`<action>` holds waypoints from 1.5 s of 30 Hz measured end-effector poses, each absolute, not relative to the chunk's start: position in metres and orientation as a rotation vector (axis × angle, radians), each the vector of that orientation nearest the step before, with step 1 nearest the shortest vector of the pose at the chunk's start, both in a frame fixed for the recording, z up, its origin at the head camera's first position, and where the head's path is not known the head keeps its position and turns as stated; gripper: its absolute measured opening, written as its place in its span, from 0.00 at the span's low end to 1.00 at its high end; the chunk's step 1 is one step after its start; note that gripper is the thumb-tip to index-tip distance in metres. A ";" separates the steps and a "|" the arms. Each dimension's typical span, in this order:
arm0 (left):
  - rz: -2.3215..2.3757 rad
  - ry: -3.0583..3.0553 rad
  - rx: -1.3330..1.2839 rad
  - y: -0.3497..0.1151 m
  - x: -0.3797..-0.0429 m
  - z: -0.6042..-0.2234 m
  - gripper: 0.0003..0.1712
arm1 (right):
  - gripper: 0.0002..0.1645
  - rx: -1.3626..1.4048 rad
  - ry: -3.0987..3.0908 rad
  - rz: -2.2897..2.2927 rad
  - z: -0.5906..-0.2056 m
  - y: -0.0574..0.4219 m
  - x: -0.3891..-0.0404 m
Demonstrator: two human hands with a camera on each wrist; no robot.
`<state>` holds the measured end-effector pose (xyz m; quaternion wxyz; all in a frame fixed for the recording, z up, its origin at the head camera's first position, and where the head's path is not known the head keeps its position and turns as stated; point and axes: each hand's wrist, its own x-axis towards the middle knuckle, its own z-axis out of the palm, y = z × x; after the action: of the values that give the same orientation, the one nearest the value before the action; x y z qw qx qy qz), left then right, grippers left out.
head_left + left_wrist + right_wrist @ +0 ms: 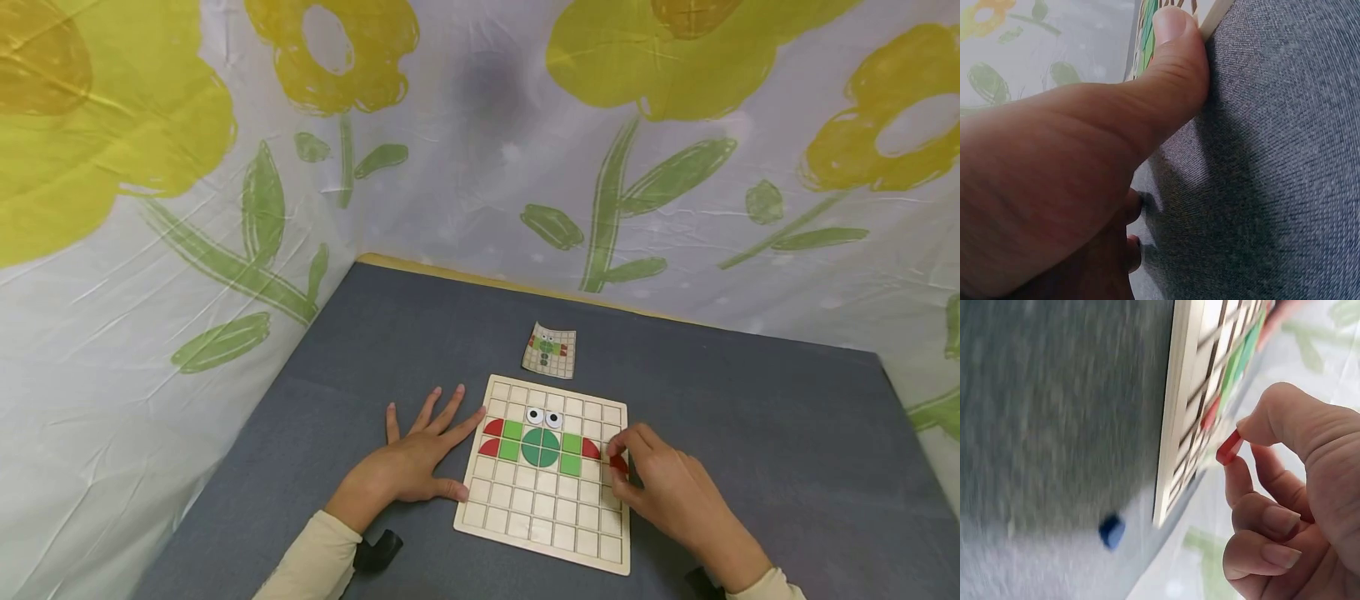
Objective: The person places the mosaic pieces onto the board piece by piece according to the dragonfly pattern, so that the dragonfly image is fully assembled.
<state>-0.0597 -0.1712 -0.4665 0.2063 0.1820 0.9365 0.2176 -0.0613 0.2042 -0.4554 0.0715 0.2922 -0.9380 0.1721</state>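
Note:
A square wooden grid board point(542, 531) lies on the table. Spread flat at its left edge, my left hand point(412, 462) touches the board with thumb and index finger. My right hand point(667, 479) pinches a small red tile point(1230, 448) between thumb and index finger over the board's right edge. On the grid sit two eye tiles point(535, 416), a dark green circle point(540, 447) made of quarter tiles, and light green square tiles point(571, 454) on both sides. Red quarter-round tiles point(490, 448) lie at the left, and one red quarter tile point(591, 448) at the right.
Behind the board lies a small pattern card point(550, 350) with a similar coloured figure, one corner curled up. A dark grey cloth point(315, 467) covers the table. Flower-printed curtains point(480, 167) stand at the back and sides. A small blurred blue thing point(1112, 531) shows in the right wrist view.

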 end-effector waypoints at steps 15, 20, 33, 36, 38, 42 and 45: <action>0.599 2.616 0.513 -0.170 -0.061 -0.467 0.65 | 0.18 0.944 -2.842 0.400 -0.469 0.182 -0.052; 0.595 2.618 0.512 -0.169 -0.061 -0.467 0.65 | 0.18 0.942 -2.828 0.406 -0.469 0.181 -0.052; 0.621 2.621 0.515 -0.171 -0.060 -0.466 0.65 | 0.16 0.944 -2.800 0.401 -0.468 0.177 -0.052; 0.623 2.620 0.513 -0.171 -0.059 -0.467 0.65 | 0.16 0.937 -2.790 0.404 -0.468 0.177 -0.052; 0.622 2.619 0.512 -0.171 -0.059 -0.467 0.65 | 0.16 0.932 -2.789 0.407 -0.469 0.177 -0.052; 0.621 2.621 0.509 -0.171 -0.059 -0.468 0.65 | 0.16 0.921 -2.806 0.419 -0.469 0.177 -0.052; 0.618 2.621 0.507 -0.171 -0.058 -0.468 0.65 | 0.15 0.912 -2.830 0.427 -0.468 0.177 -0.052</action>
<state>-0.0584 -0.1714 -0.4675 0.1995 0.1813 0.9373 0.2210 -0.0516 0.1768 -0.4682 0.0685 0.3030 -0.9399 0.1419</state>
